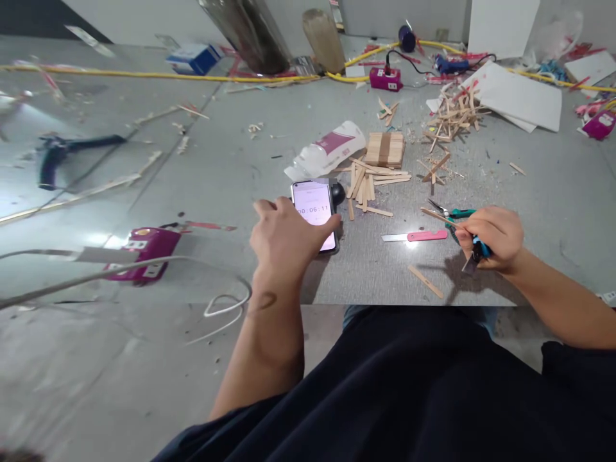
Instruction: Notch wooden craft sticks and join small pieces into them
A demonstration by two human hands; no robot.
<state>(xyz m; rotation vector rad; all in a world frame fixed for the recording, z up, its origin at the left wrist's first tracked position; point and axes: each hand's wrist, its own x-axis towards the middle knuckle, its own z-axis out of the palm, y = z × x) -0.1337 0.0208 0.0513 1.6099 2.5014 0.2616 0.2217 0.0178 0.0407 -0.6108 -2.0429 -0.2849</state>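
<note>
My left hand is over a phone standing tilted near a round black object. Its thumb is at the phone's right edge and its fingers are at the left; the screen shows a running-time display. My right hand is closed around a wooden craft stick and a blue-and-black tool with a flat metal end, whose kind is partly hidden. Green-handled pliers lie just behind that hand. A pink utility knife, blade out, rests between the hands, and one loose craft stick lies nearer the edge.
Beyond the phone lie a white glue bottle, a banded stack of craft sticks and loose sticks. Cut pieces are heaped farther right. At left are a purple power socket, cables and a glue gun.
</note>
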